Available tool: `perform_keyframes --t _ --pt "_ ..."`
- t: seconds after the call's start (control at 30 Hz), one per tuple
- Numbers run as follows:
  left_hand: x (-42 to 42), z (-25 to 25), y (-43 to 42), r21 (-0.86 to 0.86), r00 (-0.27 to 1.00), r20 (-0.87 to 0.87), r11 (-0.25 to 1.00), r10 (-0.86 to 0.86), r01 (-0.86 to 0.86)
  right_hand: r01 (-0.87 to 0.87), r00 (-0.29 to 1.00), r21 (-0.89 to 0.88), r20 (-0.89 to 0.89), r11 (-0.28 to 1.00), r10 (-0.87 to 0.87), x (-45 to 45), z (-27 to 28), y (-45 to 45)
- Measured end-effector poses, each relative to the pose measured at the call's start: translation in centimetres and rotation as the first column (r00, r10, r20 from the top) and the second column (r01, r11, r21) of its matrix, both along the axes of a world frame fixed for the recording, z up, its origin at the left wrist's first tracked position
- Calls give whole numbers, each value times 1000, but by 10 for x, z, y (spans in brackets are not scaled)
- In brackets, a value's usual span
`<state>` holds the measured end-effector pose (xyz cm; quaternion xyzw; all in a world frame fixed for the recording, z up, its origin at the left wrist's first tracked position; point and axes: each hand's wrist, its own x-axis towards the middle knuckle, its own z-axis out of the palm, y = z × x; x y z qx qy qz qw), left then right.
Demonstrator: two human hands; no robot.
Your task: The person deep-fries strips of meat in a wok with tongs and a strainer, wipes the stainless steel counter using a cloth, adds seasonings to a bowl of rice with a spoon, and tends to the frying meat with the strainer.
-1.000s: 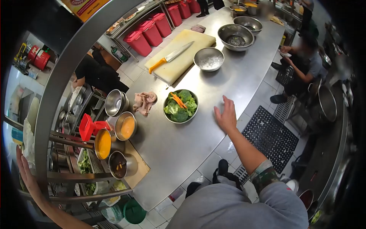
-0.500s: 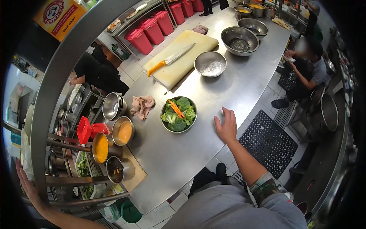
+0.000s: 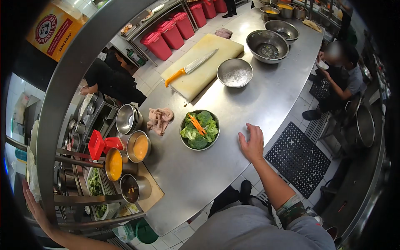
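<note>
My right hand [image 3: 252,144] is at the near right edge of the steel table [image 3: 183,183], with nothing in it and the thumb apart from the fingers. To its left stands a metal bowl of broccoli [image 3: 199,130] topped with orange carrot strips [image 3: 197,124]. My left hand [image 3: 38,208] is stretched out at the far left, beside the grey metal post [image 3: 46,166] and a clear plastic bag [image 3: 33,175]. It is open; whether it touches the post, I cannot tell. A crumpled cloth [image 3: 159,121] lies left of the broccoli.
An orange-handled knife [image 3: 191,67] lies on the cutting board [image 3: 208,54]. Metal bowls [image 3: 234,73] stand beside it. Sauce pots [image 3: 113,163] and stacked bowls [image 3: 126,119] line the left edge. One person [image 3: 348,73] sits at right; another [image 3: 112,81] bends at left.
The whole view has shifted slightly, so the table and its things sit a little further right and lower. My hands keep nearly the same pose, and nothing was picked up.
</note>
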<state>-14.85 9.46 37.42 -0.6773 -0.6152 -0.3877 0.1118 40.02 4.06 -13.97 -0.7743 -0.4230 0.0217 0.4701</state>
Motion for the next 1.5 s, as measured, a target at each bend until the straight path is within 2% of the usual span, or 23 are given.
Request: perform_keyframes --t 0.1,0.2,0.3,0.4,0.43,0.47,0.53,0.57,0.6,0.63,0.7,0.73,0.77,0.83,0.9,1.0,1.23,1.33,1.43,1.5 --pt "9 -4 -1 11 998 55 1000 -16 15 -1 1000 0 9 1000 1 0 -2 0" --pt "-1 -1 -1 4 999 34 999 37 -37 -7 1000 -3 8 1000 7 1 -1 0" --pt "-8 -1 2 7 999 -27 1000 -18 18 -10 1000 -8 -13 1000 10 0 2 -2" --pt "-33 5 14 -61 993 -115 998 -30 23 19 984 88 -176 996 -3 1 -1 1" --pt "-30 3 18 -51 995 -90 998 -51 47 0 970 177 -241 984 43 4 10 15" --pt "-25 2 19 -52 995 -74 996 -70 66 -15 946 256 -308 967 96 3 27 33" --pt "-15 0 17 -72 994 -69 995 -81 76 -151 985 402 -20 903 173 8 78 97" --pt "-8 0 16 -78 994 -78 994 -79 73 -260 965 431 77 864 252 11 112 134" --pt "-4 2 17 -83 993 -88 994 -77 70 -330 938 442 59 834 341 12 155 171" --pt "-9 6 20 -57 987 -153 997 -55 46 -354 935 532 214 769 282 14 181 211" --pt "-35 12 24 -4 963 -270 1000 -5 4 -388 882 417 427 822 200 16 240 292" --pt "-42 14 23 7 966 -257 1000 -24 27 -340 780 218 609 915 145 20 269 325" --pt "-48 15 22 15 969 -244 999 -45 50 -287 851 372 523 883 56 17 285 357" --pt "-44 13 20 41 975 -216 998 -42 52 -212 915 383 400 899 45 25 307 388" --pt "-19 9 11 78 981 -193 997 20 -5 -225 926 100 332 969 180 27 339 400" --pt "-27 10 12 50 980 -201 999 -3 13 -298 942 491 288 819 170 26 338 424" --pt "-41 10 19 7 987 -158 1000 11 -10 -286 933 272 299 919 202 25 322 451" --pt "-51 13 21 -6 985 -169 1000 -29 29 -325 875 24 388 946 290 34 322 459" --pt "-51 13 21 -2 987 -161 1000 1 -1 -362 814 44 501 931 293 37 313 464" --pt "-48 13 19 15 982 -189 1000 -11 14 -354 855 125 446 927 266 30 294 457"
